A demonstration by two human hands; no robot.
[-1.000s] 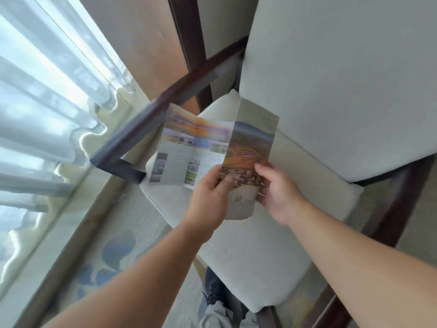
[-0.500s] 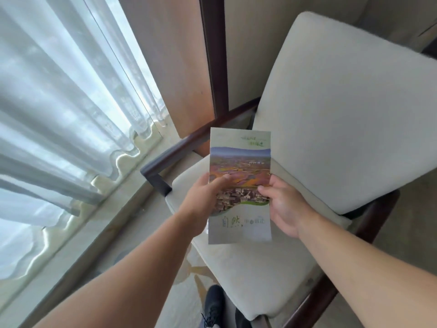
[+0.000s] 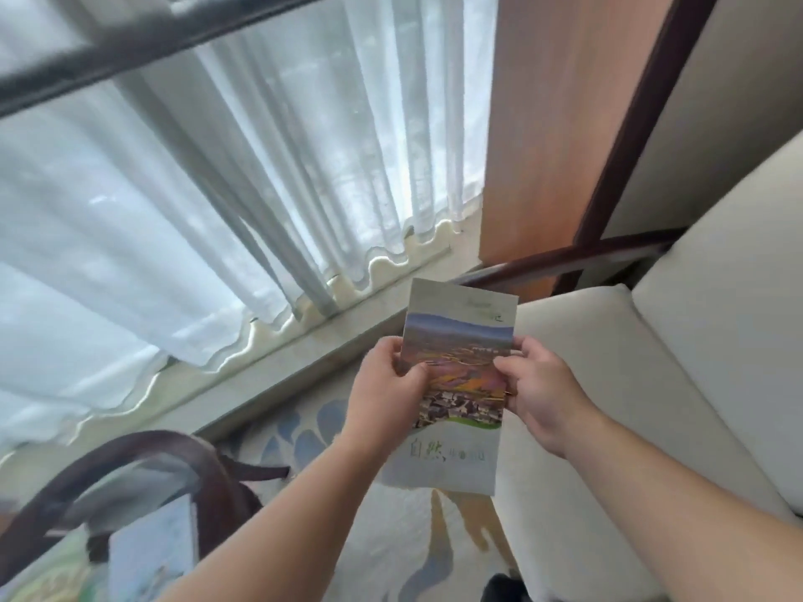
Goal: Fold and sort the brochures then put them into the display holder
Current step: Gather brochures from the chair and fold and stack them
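Observation:
A folded brochure, its cover showing a colourful landscape photo above green lettering, is held upright in front of me. My left hand grips its left edge, thumb on the cover. My right hand pinches its right edge. At the bottom left another brochure with a pale blue cover stands blurred, beside a dark curved wooden piece. Whether that one stands in a holder I cannot tell.
A cream cushioned chair with a dark wooden arm fills the right side. White sheer curtains hang along the window at the left. A patterned rug covers the floor below my hands.
The brochure went from partly open to fully folded. My view has swung left from the chair toward the window, and the brochure moved with both hands.

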